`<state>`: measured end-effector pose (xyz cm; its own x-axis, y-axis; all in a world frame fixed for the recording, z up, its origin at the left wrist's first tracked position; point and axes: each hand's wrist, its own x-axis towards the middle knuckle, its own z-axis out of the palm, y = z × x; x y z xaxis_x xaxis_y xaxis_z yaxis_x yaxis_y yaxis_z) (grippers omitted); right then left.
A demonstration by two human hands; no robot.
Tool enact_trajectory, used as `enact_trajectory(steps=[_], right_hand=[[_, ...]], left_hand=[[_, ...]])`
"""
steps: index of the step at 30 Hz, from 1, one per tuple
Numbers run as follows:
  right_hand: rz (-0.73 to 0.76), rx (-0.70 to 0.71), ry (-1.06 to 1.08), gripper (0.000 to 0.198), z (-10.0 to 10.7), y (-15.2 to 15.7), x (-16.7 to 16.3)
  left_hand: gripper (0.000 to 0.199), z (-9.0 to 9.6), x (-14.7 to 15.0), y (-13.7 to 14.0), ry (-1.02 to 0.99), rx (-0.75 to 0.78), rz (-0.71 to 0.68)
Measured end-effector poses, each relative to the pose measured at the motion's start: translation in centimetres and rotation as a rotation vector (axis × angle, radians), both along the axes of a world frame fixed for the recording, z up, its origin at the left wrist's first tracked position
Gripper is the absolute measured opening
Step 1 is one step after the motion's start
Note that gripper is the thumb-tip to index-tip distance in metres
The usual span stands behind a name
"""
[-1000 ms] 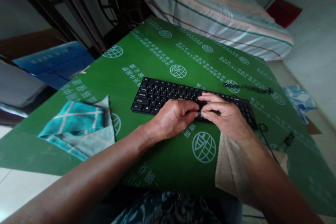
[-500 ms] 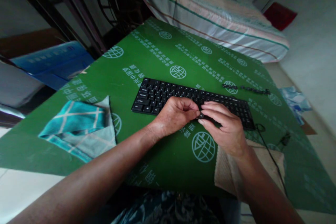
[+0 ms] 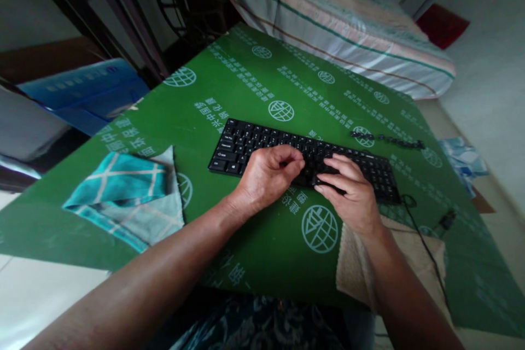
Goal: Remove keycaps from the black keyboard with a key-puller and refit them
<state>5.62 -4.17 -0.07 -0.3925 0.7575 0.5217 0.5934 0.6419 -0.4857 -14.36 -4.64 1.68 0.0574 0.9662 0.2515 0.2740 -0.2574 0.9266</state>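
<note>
A black keyboard (image 3: 235, 145) lies slantwise on the green table in front of me. Over its middle, the thumb and forefinger of my left hand (image 3: 266, 175) are pinched together. What they hold, if anything, is too small and dark to make out against the keys. To the right, my right hand (image 3: 353, 194) hovers at the keyboard's near edge, thumb and fingers apart, with nothing visible between them. Both hands cover some of the middle keys. Beyond the keyboard at the right, several small black pieces, apparently loose keycaps (image 3: 400, 142), lie in a row.
A teal checked cloth (image 3: 123, 180) lies left on the green table (image 3: 246, 82). Under my right forearm is a beige cloth (image 3: 418, 251), crossed by the keyboard's black cable (image 3: 426, 251). A bed (image 3: 328, 27) stands against the table's far side.
My hands have drawn apart: the left has moved slightly left with its pinch kept, and the right has opened away from the spot where their fingertips met. The view has shifted slightly.
</note>
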Motion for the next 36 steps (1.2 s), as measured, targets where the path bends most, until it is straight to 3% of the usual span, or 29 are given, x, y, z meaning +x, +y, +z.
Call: enact_trajectory(steps=[4, 10, 14, 18, 36], right_hand=[[-0.015, -0.038, -0.034, 0.013, -0.6, 0.1, -0.1], [-0.019, -0.035, -0.077, 0.011, -0.5, 0.4, -0.1], [-0.025, -0.032, -0.081, 0.012, -0.7, 0.5, 0.0], [-0.029, -0.047, -0.059, 0.014, -1.0, 0.5, 0.0], [-0.065, -0.031, -0.034, 0.015, -1.7, -0.1, -0.2]], left_hand=[[0.014, -0.4, -0.9, -0.1, 0.188, 0.153, 0.053], [0.020, -1.0, -1.1, -0.5, 0.507, 0.461, -0.191], [0.025, -1.2, -0.6, -0.6, 0.691, 0.426, -0.301], [0.024, -1.3, -0.2, -0.4, 0.755, 0.351, -0.317], [0.025, -2.2, 0.2, 0.1, 0.689, 0.462, -0.221]])
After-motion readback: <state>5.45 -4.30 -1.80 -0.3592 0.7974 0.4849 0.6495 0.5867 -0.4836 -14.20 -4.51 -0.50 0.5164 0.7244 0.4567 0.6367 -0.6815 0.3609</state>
